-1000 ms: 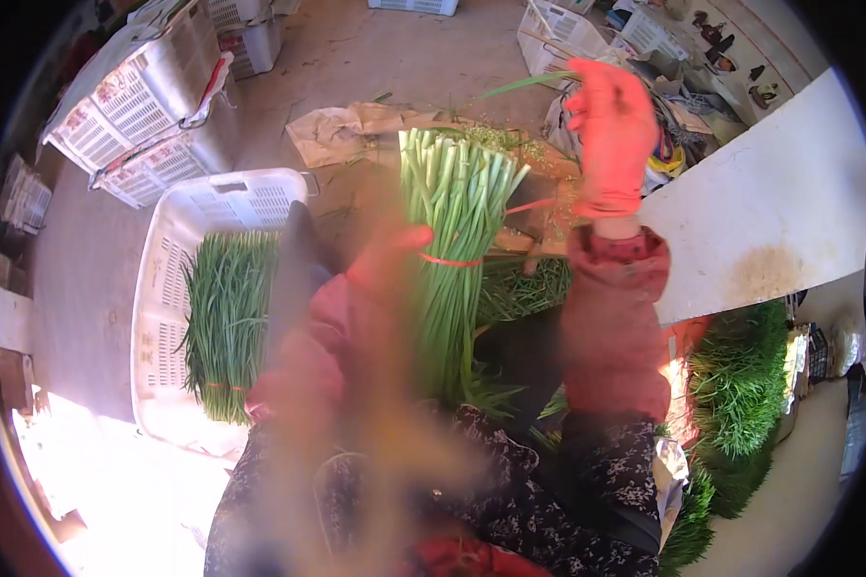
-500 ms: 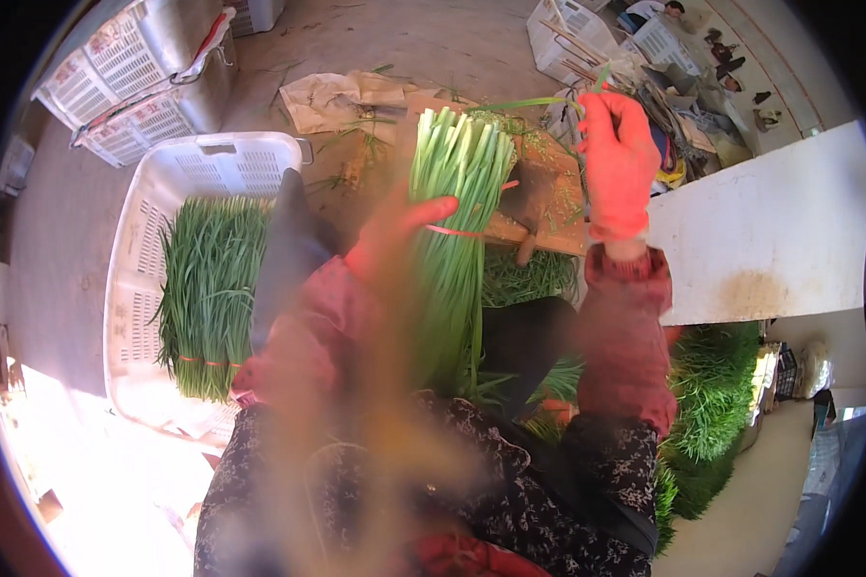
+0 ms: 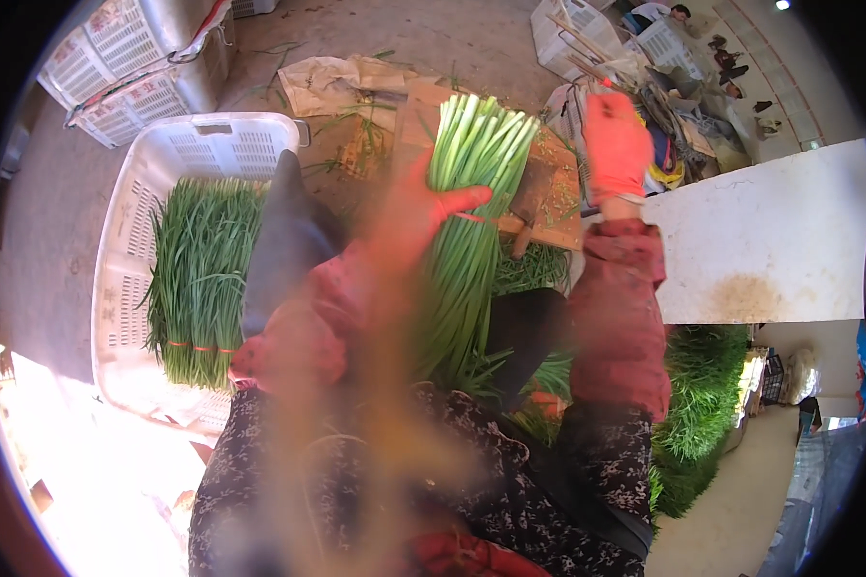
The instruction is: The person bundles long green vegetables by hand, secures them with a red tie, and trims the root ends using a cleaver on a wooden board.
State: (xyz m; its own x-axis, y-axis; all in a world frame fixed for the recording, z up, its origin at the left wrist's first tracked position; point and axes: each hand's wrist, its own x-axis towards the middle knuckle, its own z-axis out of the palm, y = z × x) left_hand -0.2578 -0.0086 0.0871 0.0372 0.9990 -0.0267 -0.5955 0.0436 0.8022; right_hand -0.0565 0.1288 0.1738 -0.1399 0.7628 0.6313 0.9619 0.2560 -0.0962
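From my head view, the left hand (image 3: 412,210) is closed around the bundle (image 3: 466,264), thumb across the near face; blur in front hides part of the palm. The red band (image 3: 477,219) sits just beside the thumb tip. Pale stem ends extend beyond the grip; leaves hang below it toward the lap.

The right hand (image 3: 614,135) is raised to the right of the grip, well apart from the bundle. I see its back with the fingers bent; I cannot tell how far they close or whether they have hold of anything.

Behind and right of the grip: board (image 3: 560,227), strewn with scraps. Left of the grip: white crate (image 3: 115,293), containing banded greens (image 3: 207,279). Right, past the right forearm: white panel (image 3: 779,231), with loose greens (image 3: 702,394) below it.
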